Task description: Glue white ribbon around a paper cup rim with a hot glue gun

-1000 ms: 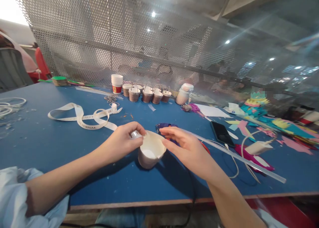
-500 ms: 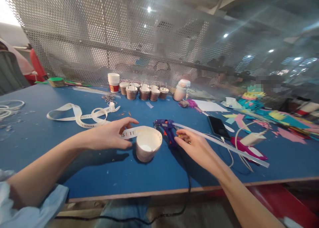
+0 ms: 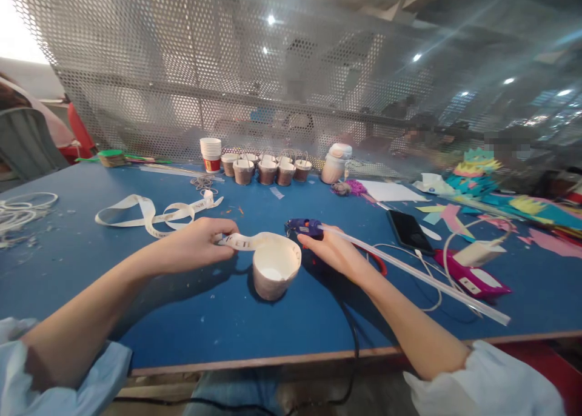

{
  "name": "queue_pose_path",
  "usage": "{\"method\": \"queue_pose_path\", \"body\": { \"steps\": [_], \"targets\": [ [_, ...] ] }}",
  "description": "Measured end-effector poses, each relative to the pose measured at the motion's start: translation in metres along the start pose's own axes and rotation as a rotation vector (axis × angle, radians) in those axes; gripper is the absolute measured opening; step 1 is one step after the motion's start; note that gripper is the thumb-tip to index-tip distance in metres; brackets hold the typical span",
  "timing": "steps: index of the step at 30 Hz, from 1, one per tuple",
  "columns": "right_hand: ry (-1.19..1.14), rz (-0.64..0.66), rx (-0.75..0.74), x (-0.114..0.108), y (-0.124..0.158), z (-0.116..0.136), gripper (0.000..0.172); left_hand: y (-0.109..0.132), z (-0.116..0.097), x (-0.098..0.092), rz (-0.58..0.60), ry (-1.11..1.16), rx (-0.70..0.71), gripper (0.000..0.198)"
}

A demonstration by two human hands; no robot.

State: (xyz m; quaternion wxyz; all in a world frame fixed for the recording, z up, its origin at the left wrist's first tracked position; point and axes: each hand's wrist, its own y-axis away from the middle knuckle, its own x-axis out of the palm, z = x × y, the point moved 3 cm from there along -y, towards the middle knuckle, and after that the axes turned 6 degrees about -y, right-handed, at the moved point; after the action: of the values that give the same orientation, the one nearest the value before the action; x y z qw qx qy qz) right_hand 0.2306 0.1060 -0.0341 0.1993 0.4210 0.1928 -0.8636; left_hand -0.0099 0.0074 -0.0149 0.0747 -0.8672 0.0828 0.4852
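A white paper cup (image 3: 275, 273) stands open-side up on the blue table (image 3: 82, 264), in front of me. A short strip of printed white ribbon (image 3: 243, 241) runs from its rim to the left. My left hand (image 3: 195, 245) pinches the free end of that strip. My right hand (image 3: 334, 251) is wrapped round the handle of a blue glue gun (image 3: 305, 227) just right of the cup. A long clear glue stick (image 3: 418, 275) trails from the gun's back toward the right.
A long loop of white ribbon (image 3: 154, 213) lies at the left. A stack of cups (image 3: 211, 154) and several brown-wrapped cups (image 3: 266, 171) stand at the back before a perforated metal screen. A phone (image 3: 409, 231), a charger (image 3: 473, 255), scissors and coloured paper cutouts (image 3: 473, 182) fill the right.
My right hand left the cup's rim, reached right and closed on the glue gun. My left hand drew the ribbon strip out to the left and pinched it.
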Motion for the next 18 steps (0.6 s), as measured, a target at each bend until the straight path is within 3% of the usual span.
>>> {"method": "queue_pose_path", "body": {
  "steps": [6,11,15,18],
  "targets": [
    [-0.156,0.002,-0.037,0.007,0.005,-0.011,0.018,-0.001,-0.012,0.008,-0.074,0.262,0.017,0.026],
    [-0.274,-0.018,0.083,0.014,0.005,-0.021,0.015,-0.006,-0.015,0.018,-0.075,0.462,0.017,0.022],
    [-0.421,-0.059,0.171,0.002,0.012,-0.015,0.019,-0.008,-0.015,0.018,-0.057,0.474,0.105,0.015],
    [-0.524,-0.115,0.047,-0.015,0.027,0.001,0.016,-0.007,-0.015,0.016,-0.025,0.468,0.133,0.017]
  ]
}}
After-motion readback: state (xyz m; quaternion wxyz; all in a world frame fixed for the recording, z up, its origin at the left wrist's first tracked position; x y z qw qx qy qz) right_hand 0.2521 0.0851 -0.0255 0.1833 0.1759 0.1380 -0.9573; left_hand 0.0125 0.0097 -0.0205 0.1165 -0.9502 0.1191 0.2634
